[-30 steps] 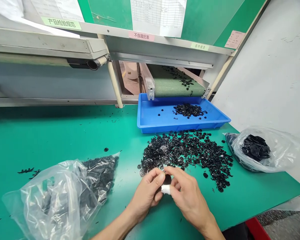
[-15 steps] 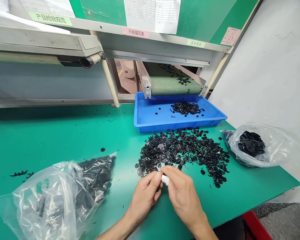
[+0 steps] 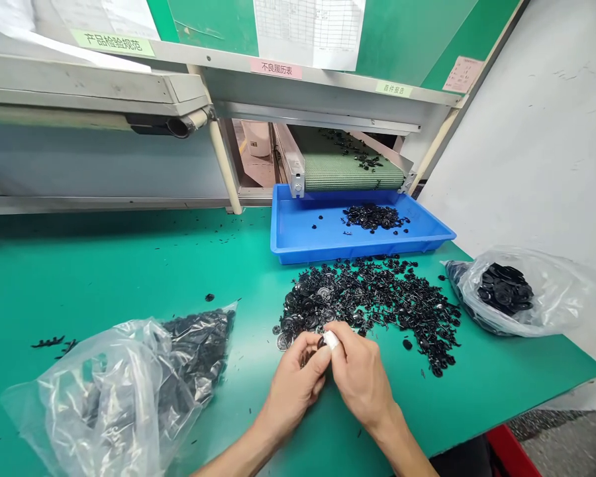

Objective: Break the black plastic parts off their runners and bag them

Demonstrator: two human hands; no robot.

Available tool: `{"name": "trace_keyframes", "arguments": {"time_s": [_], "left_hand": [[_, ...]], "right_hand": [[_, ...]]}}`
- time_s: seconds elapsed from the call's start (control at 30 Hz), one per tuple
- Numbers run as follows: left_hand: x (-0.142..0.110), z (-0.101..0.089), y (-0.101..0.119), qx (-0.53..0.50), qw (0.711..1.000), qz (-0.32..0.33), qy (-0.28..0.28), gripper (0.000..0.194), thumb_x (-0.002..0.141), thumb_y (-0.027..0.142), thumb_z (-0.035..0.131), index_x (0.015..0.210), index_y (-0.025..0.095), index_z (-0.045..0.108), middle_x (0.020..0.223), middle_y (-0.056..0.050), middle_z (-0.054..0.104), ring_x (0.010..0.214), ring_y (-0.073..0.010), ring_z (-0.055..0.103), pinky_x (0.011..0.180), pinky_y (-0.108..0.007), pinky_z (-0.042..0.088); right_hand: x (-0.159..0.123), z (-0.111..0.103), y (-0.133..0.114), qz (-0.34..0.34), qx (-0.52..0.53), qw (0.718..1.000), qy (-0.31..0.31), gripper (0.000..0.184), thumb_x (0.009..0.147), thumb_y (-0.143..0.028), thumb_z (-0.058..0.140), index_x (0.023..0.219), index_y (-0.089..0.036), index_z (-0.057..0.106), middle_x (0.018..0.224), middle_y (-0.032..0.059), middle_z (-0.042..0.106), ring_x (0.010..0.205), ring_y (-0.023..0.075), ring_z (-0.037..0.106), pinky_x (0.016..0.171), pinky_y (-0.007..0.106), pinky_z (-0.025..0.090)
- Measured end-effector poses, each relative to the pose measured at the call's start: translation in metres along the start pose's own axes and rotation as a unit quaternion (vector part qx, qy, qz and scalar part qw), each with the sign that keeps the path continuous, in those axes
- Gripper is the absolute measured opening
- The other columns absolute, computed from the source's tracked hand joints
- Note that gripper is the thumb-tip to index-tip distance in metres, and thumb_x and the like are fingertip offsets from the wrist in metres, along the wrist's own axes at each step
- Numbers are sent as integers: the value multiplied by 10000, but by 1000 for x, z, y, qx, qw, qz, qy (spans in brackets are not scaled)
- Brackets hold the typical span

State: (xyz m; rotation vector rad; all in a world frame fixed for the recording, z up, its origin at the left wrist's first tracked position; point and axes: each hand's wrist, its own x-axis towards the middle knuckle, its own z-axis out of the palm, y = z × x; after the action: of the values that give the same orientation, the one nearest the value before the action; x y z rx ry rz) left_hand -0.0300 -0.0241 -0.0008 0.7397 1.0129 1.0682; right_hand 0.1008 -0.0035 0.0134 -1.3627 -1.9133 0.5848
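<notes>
1. Grip: our left hand (image 3: pixel 293 391) and right hand (image 3: pixel 360 377) are closed together just above the mat, at the near edge of the pile. The left fingertips (image 3: pixel 314 348) pinch a small black plastic part (image 3: pixel 322 342), which is mostly hidden. The right fingers press against a white piece (image 3: pixel 330 340). We cannot tell whether this is a wrap on a finger or a separate item, nor whether the right hand is gripping it.
2. Parts in hand: we see only one part there, and too little of it to judge its shape or condition.
3. Parts on the bench: a broad, loose pile of black plastic parts (image 3: pixel 372 311) lies directly on the green bench mat (image 3: pixel 129 278), just in front of the blue plastic tray (image 3: pixel 298 246).
4. Parts in containers: a smaller heap of parts (image 3: pixel 375 217) sits in the tray. More lie inside the clear plastic bag on the left (image 3: pixel 114 397) and the clear plastic bag on the right (image 3: pixel 536 291).
5. Parts upstream: further black parts (image 3: pixel 357 154) lie on the green conveyor belt (image 3: pixel 352 173) above the tray.
6. Progress: we judge that many parts are bagged, but a large quantity remains loose on the mat and in the tray. We cannot count any of these amounts.
</notes>
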Motion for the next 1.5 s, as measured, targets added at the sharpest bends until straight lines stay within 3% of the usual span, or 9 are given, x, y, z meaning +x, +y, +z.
{"name": "trace_keyframes", "arguments": {"time_s": [0.2, 0.43, 0.6, 0.8, 0.9, 1.1, 1.27, 1.37, 1.5], "left_hand": [[4, -13, 11, -173, 985, -14, 8, 226, 846, 384, 630, 849, 214, 481, 655, 71, 499, 385, -8, 277, 315, -95, 172], [5, -20, 20, -288, 957, -11, -27, 254, 864, 398, 606, 769, 186, 504, 648, 57, 464, 382, -1, 273, 292, -81, 203], [5, -23, 18, -330, 943, -18, -39, 328, 843, 441, 624, 704, 175, 492, 681, 35, 491, 420, -15, 347, 286, -78, 198], [6, -21, 14, -233, 971, -47, -29, 182, 817, 295, 658, 782, 177, 524, 767, 19, 569, 395, 0, 350, 281, -92, 178], [6, -16, 13, -172, 983, -55, -22, 235, 848, 370, 619, 791, 151, 560, 724, 22, 548, 377, 8, 317, 282, -102, 168], [5, -11, 11, -129, 988, -79, -19, 364, 814, 501, 635, 737, 170, 504, 606, 43, 518, 371, -9, 311, 296, -112, 132], [1, -7, 9, -89, 995, -45, 10, 354, 804, 474, 653, 716, 189, 461, 590, 65, 487, 391, -15, 309, 317, -111, 130], [-2, -5, 8, -57, 998, -32, 13, 372, 788, 501, 655, 707, 194, 460, 559, 74, 459, 388, -21, 291, 314, -109, 144], [-1, -6, 5, -39, 998, -42, -7, 379, 780, 504, 651, 691, 195, 452, 570, 61, 498, 376, -19, 277, 309, -113, 145]], "right_hand": [[33, -8, 8, -84, -24, 995, -56, 405, 828, 2, 346, 1075, -180, 611, 1167, 80, 610, 937, 174, 628, 813, 289, 488], [80, 12, 3, -92, -225, 958, -151, 324, 839, -20, 443, 1003, -194, 661, 965, 65, 601, 770, 176, 621, 666, 265, 479], [71, 5, 11, -150, -105, 978, -99, 311, 851, -1, 406, 909, -188, 648, 915, 40, 603, 783, 144, 604, 731, 255, 475], [36, -7, 18, -200, 30, 979, -22, 304, 880, -40, 394, 975, -188, 641, 1003, 80, 640, 899, 169, 620, 764, 287, 510], [22, -5, 19, -205, 59, 977, -2, 310, 876, -37, 400, 984, -197, 643, 1025, 81, 652, 927, 174, 628, 775, 291, 526], [12, -10, 17, -211, 109, 970, -45, 372, 878, 2, 339, 1018, -183, 630, 1048, 84, 645, 956, 158, 623, 816, 280, 522], [7, -17, -1, -116, 116, 981, -101, 385, 868, -43, 396, 1133, -212, 617, 1122, 69, 627, 987, 167, 606, 856, 288, 516], [2, -13, -5, -65, 98, 990, -75, 303, 842, -74, 465, 1047, -209, 643, 985, 48, 644, 832, 161, 613, 716, 260, 533], [-3, -8, -2, -104, 25, 992, -62, 451, 832, -43, 383, 1240, -161, 536, 964, 83, 624, 809, 188, 596, 731, 319, 527]]}}
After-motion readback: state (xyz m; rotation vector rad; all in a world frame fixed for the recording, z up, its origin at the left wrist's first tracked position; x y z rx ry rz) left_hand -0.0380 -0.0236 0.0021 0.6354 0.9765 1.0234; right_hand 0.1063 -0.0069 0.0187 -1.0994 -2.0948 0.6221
